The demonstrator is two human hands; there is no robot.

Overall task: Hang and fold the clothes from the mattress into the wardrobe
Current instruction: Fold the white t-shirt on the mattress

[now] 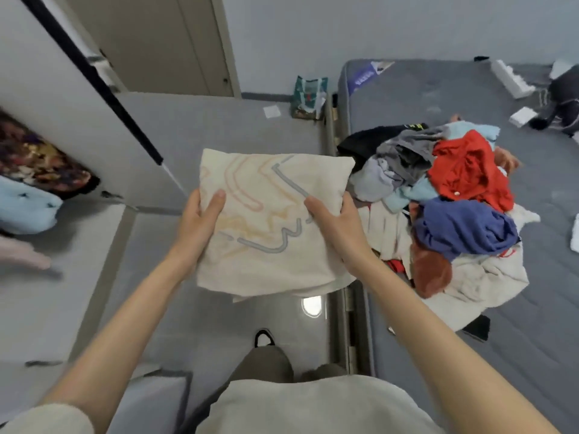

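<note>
Two-handed hold on the folded cream garment [269,220], just left of the mattress [438,89]; pinched at opposite edges by left hand [197,225] and right hand [338,228], thumbs on top; heaped on the mattress, clothes pile [454,189]

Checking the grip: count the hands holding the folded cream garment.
2. The left hand grips the folded cream garment at its left edge; the right hand, its right edge.

Matt cream cloth garment [269,227]; glossy grey floor [200,126].
</note>
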